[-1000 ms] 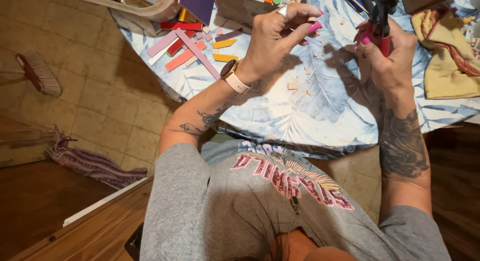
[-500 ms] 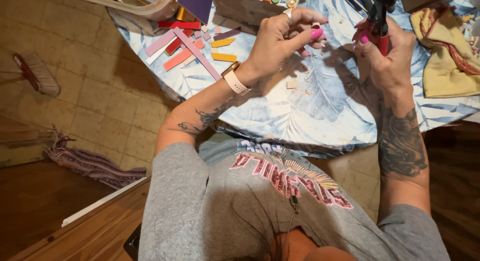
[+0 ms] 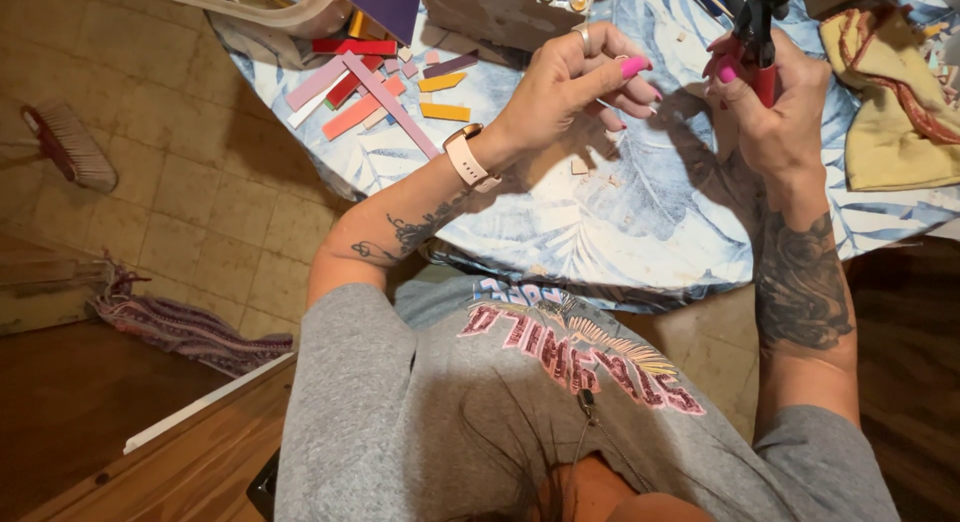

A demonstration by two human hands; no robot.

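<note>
My right hand (image 3: 775, 102) is closed around red-handled nippers (image 3: 757, 30) held upright over the round table (image 3: 600, 232) with its blue leaf-print cloth. My left hand (image 3: 575, 82), with a pale wristwatch (image 3: 466, 158), pinches a thin small piece between thumb and fingers just left of the nippers; the piece is too small to make out. Small pale chips (image 3: 580, 167) lie on the cloth below the hands.
Coloured tile strips (image 3: 370, 87) in pink, red, yellow and purple lie at the table's far left. A box (image 3: 500, 12) stands behind them, a yellow cloth (image 3: 885, 112) at the right. A brush (image 3: 70, 147) and a striped rag (image 3: 185, 327) lie on the tiled floor.
My left hand has shifted slightly and its fingers have moved around the small piece. The right hand with the nippers stays about where it was.
</note>
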